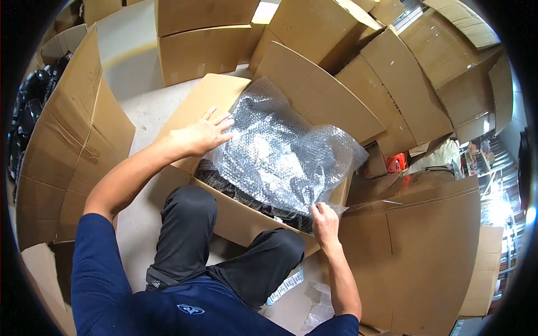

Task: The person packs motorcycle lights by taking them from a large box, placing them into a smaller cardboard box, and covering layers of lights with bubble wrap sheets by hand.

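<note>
A clear sheet of bubble wrap (269, 151) lies over an opened cardboard box (224, 218) in front of my knees. Dark, shiny wrapped items (224, 182) show in the box under the sheet's near edge; the rest of the contents is covered. My left hand (204, 133) is at the sheet's left edge, by the box's left flap, fingers spread. With its fingers closed, my right hand (324, 221) grips the near right corner of the bubble wrap, over the box's right front corner.
A tall carton (61, 140) at the left holds black plastic-wrapped things. Large cartons (314, 28) are stacked at the back and right. Close on my right stands a big box (409, 257). A bubble wrap scrap (319, 308) and a printed paper strip (286, 285) lie on the floor.
</note>
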A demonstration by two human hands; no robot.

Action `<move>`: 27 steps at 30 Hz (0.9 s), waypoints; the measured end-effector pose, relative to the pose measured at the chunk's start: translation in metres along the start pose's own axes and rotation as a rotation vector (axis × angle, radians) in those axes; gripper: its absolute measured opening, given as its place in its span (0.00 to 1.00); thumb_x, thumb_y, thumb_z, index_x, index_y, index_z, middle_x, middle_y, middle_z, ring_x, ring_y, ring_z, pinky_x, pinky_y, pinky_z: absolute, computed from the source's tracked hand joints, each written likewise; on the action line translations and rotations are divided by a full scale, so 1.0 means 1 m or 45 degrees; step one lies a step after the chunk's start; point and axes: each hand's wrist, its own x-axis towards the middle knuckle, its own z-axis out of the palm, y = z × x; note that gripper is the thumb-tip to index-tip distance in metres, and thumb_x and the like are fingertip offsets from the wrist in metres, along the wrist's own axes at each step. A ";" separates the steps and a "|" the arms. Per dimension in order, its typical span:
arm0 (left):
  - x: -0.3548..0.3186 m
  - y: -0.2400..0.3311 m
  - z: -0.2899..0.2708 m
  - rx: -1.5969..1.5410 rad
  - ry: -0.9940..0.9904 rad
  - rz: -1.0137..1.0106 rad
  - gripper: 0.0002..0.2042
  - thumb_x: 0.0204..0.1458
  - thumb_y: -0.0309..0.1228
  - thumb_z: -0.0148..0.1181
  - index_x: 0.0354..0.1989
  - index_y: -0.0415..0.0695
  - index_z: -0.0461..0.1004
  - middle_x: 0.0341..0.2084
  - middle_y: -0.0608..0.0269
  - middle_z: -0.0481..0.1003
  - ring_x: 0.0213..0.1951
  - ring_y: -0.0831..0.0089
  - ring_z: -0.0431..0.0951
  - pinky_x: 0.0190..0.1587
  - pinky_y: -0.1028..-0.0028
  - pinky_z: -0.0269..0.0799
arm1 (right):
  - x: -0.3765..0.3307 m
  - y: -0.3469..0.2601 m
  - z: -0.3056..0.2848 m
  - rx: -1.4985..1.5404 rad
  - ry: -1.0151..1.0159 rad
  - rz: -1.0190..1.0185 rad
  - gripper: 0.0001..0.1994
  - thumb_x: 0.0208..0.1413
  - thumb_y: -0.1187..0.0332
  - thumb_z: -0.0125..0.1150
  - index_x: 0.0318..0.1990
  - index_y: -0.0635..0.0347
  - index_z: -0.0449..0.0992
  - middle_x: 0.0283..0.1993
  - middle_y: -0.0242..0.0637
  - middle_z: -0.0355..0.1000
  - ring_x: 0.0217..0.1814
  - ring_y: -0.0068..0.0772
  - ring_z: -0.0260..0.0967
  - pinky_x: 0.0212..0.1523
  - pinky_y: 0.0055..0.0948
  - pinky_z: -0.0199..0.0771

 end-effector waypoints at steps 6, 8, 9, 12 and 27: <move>0.025 0.081 0.034 -0.554 -0.265 -0.256 0.20 0.49 0.28 0.59 0.53 0.42 0.76 0.46 0.48 0.76 0.49 0.50 0.76 0.45 0.53 0.76 | -0.006 -0.005 0.019 0.189 -0.176 0.057 0.07 0.52 0.75 0.56 0.38 0.56 0.77 0.36 0.44 0.70 0.38 0.51 0.71 0.33 0.47 0.72; 0.029 0.098 0.110 -0.217 -0.101 -0.118 0.12 0.50 0.36 0.63 0.33 0.39 0.82 0.35 0.48 0.79 0.42 0.51 0.80 0.42 0.55 0.78 | -0.035 0.008 0.037 0.106 -0.249 0.084 0.10 0.49 0.74 0.58 0.40 0.54 0.79 0.37 0.47 0.70 0.40 0.52 0.72 0.35 0.49 0.72; 0.034 0.096 0.114 -0.288 -0.042 -0.069 0.17 0.47 0.44 0.69 0.33 0.40 0.83 0.37 0.48 0.80 0.44 0.52 0.81 0.43 0.54 0.79 | -0.053 0.028 0.055 0.283 -0.201 0.070 0.12 0.49 0.71 0.61 0.43 0.53 0.80 0.46 0.51 0.73 0.45 0.52 0.74 0.40 0.48 0.75; 0.036 0.090 0.028 -0.529 -0.807 -0.109 0.19 0.47 0.42 0.72 0.38 0.37 0.83 0.40 0.46 0.81 0.46 0.48 0.80 0.47 0.55 0.78 | -0.037 0.025 0.040 0.373 -0.349 0.097 0.17 0.62 0.59 0.64 0.52 0.61 0.80 0.47 0.54 0.79 0.46 0.49 0.77 0.49 0.41 0.76; -0.354 -0.135 -0.331 0.374 0.414 -0.728 0.20 0.51 0.40 0.67 0.51 0.45 0.77 0.46 0.51 0.78 0.53 0.51 0.76 0.54 0.57 0.74 | 0.017 -0.042 0.045 0.717 -0.288 0.290 0.17 0.63 0.58 0.64 0.45 0.66 0.80 0.35 0.47 0.78 0.36 0.37 0.70 0.42 0.40 0.71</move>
